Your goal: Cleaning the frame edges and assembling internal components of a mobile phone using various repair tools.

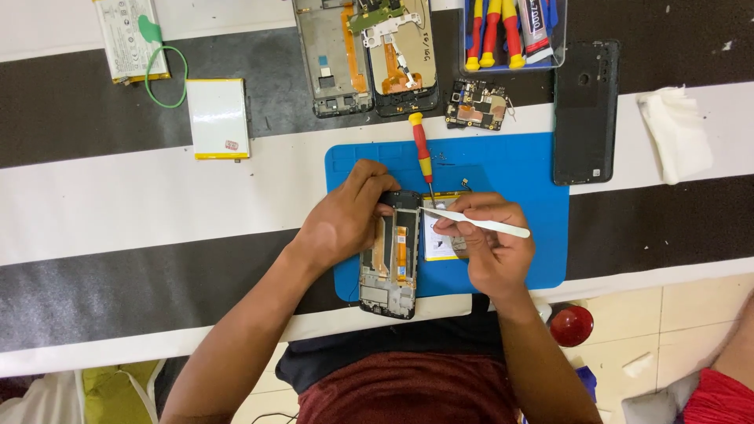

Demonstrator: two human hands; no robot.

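An opened phone frame (390,259) lies on the blue work mat (518,169), with orange flex cables showing inside. My left hand (345,216) grips its upper left edge. My right hand (491,243) holds a white plastic pry tool (487,225) whose tip points left at the seam between the phone frame and a flat battery (437,239) with a yellow edge. That battery lies beside the frame, partly under my right hand. A red and yellow screwdriver (422,153) rests on the mat just above.
At the back lie two more opened phone frames (365,55), a loose circuit board (476,104), a clear box of screwdrivers (510,33), a black back cover (585,110), two batteries (218,118), a green loop and a white tissue (675,129). A red round object (571,324) sits by the table edge.
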